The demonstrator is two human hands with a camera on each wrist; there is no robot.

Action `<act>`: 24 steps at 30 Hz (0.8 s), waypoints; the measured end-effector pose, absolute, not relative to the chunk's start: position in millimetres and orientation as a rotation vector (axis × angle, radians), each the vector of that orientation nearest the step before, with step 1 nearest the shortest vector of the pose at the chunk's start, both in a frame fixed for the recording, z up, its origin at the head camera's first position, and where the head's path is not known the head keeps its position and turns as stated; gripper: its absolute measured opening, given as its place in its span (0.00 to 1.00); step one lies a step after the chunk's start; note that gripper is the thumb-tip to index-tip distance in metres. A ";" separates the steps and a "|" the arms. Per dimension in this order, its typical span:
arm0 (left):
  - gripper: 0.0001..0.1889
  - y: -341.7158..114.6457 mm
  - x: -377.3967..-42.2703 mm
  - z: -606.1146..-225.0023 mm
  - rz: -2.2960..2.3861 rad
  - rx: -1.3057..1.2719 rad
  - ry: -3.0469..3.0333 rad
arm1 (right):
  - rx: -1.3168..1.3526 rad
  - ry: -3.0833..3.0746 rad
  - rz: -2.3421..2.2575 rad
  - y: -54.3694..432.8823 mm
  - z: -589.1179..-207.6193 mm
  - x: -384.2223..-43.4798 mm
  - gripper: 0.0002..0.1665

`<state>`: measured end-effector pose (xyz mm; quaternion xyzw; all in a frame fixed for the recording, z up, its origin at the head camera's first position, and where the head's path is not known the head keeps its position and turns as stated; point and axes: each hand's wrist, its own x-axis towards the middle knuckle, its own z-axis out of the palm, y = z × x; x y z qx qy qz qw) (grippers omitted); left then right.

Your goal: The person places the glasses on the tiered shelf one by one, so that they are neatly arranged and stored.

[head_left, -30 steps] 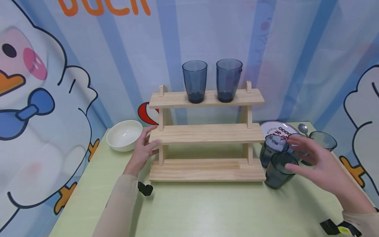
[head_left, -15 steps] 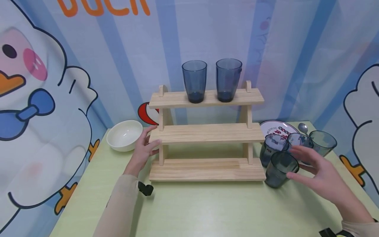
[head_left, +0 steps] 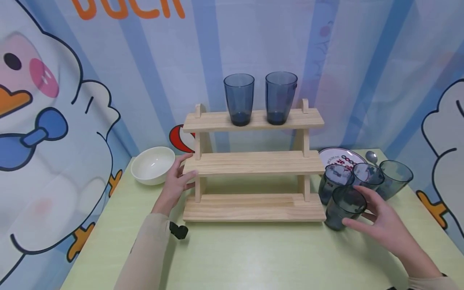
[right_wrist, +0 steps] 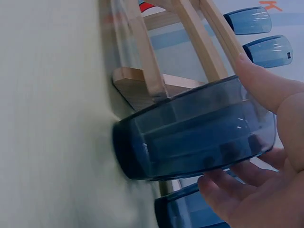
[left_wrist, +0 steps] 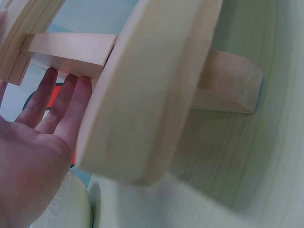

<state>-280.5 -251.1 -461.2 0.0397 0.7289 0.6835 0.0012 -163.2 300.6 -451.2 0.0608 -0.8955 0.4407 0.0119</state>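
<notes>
A three-tier wooden display rack (head_left: pixel 253 163) stands on the table. My left hand (head_left: pixel 175 183) holds its left end at the middle tier; in the left wrist view several fingers (left_wrist: pixel 78 99) touch the upright. To the rack's right, my right hand (head_left: pixel 384 225) grips a dark tinted glass tumbler (head_left: pixel 342 209) near the rim. Thumb and fingers lie on opposite sides of that tumbler (right_wrist: pixel 194 135) in the right wrist view. Behind it stand a second tumbler (head_left: pixel 328 187), a third tumbler (head_left: pixel 367 177) and a greenish glass (head_left: pixel 395 181).
Two blue tumblers, one left (head_left: pixel 240 100) and one right (head_left: pixel 280 98), stand on the top tier. A white bowl (head_left: pixel 152 165) sits left of the rack. Behind the glasses are a patterned plate (head_left: pixel 338 155) and a spoon (head_left: pixel 371 156). A printed curtain (head_left: pixel 163 60) hangs behind the table (head_left: pixel 253 257).
My right hand has come down and to the left, from above the glasses onto the front tumbler, its fingers closing round it. The left hand has stayed on the rack.
</notes>
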 end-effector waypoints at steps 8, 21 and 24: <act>0.35 -251.5 -281.3 -462.2 2.158 0.137 2.277 | 0.160 -2.703 1.435 292.6 -467.0 -164.4 0.59; 0.35 -250.8 -281.1 -461.2 2.151 0.135 2.282 | 0.094 -2.633 1.497 287.4 -476.5 -165.4 0.54; 0.34 -250.7 -280.5 -460.8 2.150 0.130 2.281 | 0.056 -2.628 1.496 287.0 -477.5 -164.9 0.53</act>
